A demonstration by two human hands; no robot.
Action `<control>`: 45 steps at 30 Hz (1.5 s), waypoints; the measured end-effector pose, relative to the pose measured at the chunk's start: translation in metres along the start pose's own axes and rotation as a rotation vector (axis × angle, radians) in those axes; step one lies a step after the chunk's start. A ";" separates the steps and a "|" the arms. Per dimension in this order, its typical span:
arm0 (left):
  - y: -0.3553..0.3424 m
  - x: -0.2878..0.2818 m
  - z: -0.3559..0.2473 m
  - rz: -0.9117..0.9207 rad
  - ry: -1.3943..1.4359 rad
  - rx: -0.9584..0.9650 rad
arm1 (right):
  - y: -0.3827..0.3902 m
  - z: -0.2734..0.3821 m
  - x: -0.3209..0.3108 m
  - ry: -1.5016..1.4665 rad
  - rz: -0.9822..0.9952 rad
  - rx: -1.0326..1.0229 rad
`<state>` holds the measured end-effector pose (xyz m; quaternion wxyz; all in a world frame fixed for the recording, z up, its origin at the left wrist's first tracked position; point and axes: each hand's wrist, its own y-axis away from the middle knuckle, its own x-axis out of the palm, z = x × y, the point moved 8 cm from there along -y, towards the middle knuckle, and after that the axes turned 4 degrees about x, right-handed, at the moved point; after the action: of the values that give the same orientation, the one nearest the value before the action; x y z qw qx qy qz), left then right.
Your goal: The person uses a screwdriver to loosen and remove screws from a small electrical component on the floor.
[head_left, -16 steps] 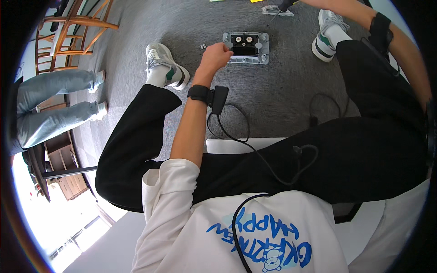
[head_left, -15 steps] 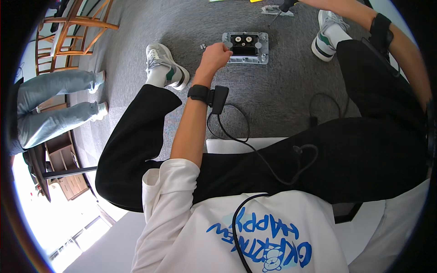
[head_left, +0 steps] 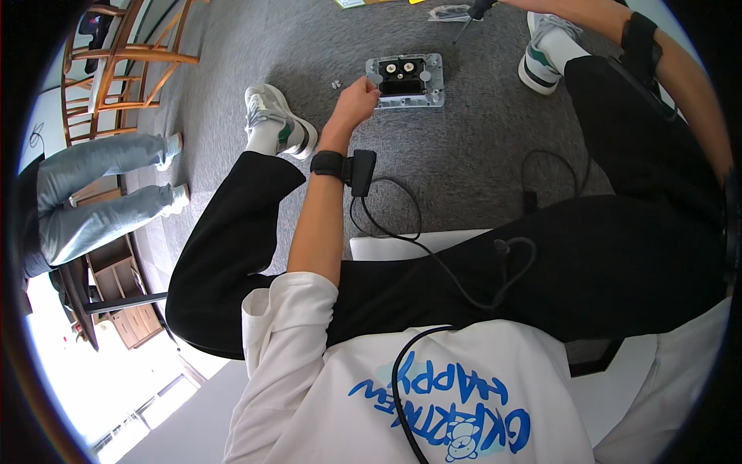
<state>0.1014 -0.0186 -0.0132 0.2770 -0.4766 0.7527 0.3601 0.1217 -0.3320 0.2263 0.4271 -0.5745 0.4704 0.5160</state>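
Note:
A grey rectangular device (head_left: 433, 77) with a dark centre and two round fittings lies flat on the grey carpet between my feet. My left hand (head_left: 353, 102) reaches down to it, and its curled fingers hold the left edge. That wrist wears a black band with a small black unit (head_left: 362, 166) and a cable. My right hand (head_left: 495, 4) is cut off by the top edge. It grips a dark-handled screwdriver (head_left: 473, 15) whose tip points down at the carpet, just beyond the device.
Small screws (head_left: 336, 83) lie left of the device, and a clear bag (head_left: 448, 11) lies beyond it. My shoes (head_left: 278, 124) (head_left: 545, 54) flank the device. Another seated person's jeans-clad legs (head_left: 100, 185) and wooden chairs (head_left: 124, 62) are at the left. I sit on a white seat (head_left: 402, 246).

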 end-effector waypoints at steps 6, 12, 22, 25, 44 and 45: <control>0.000 -0.003 -0.005 -0.025 -0.098 -0.001 | 0.004 0.001 0.004 -0.009 0.021 -0.007; -0.001 -0.004 -0.005 -0.006 -0.127 -0.104 | 0.010 0.012 0.007 0.028 0.114 0.009; 0.009 -0.014 -0.045 -0.094 -0.389 0.095 | 0.013 0.022 0.014 0.082 0.096 -0.059; 0.006 -0.015 -0.048 -0.077 -0.458 0.105 | 0.012 0.025 0.014 0.093 0.083 -0.086; 0.010 -0.017 -0.046 -0.049 -0.396 0.090 | 0.018 0.030 0.016 0.133 0.053 -0.117; 0.011 -0.016 -0.047 -0.048 -0.395 0.090 | 0.019 0.030 0.017 0.127 0.058 -0.121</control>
<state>0.0945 -0.0450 0.0293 0.4488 -0.4018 0.6873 0.4059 0.0978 -0.3084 0.2066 0.3461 -0.6169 0.4809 0.5181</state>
